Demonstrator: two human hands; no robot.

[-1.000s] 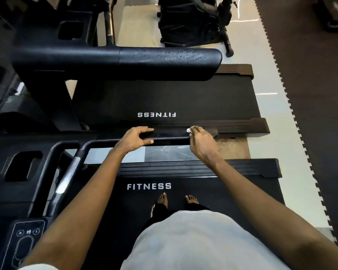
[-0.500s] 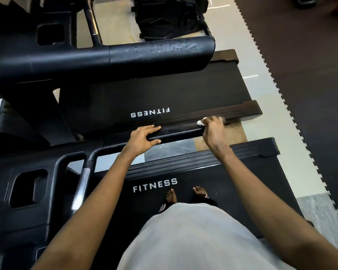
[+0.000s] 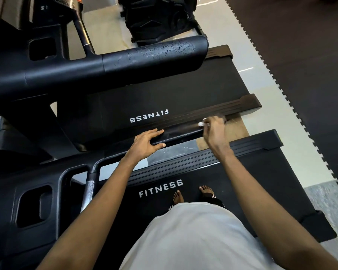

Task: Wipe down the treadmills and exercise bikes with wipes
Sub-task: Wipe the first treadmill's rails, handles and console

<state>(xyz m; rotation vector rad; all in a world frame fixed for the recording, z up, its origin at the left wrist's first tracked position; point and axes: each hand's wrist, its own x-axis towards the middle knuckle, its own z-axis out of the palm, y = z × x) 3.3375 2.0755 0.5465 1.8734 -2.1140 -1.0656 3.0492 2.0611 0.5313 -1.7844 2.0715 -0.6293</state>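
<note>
treadmill belt [image 3: 183, 90]: black, white lettering | wipe [image 3: 201, 124]: white | floor mat [image 3: 300, 65]: dark brown, toothed edge | shirt [image 3: 193, 240]: white

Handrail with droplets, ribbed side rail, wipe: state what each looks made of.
Handrail: matte black, probably moulded plastic or foam; droplets bead on it. Ribbed side rail: dark plastic, likely; grooved, faint sheen. Wipe: white, maybe soft cloth or paper, bunched in the right hand.

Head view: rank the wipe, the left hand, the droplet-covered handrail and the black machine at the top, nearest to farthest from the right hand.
1. The wipe: pinched in the right hand itself.
2. The left hand: to its left, resting on the same bar.
3. The droplet-covered handrail: beyond, up and left.
4. The black machine: farthest, at the top edge.
</note>
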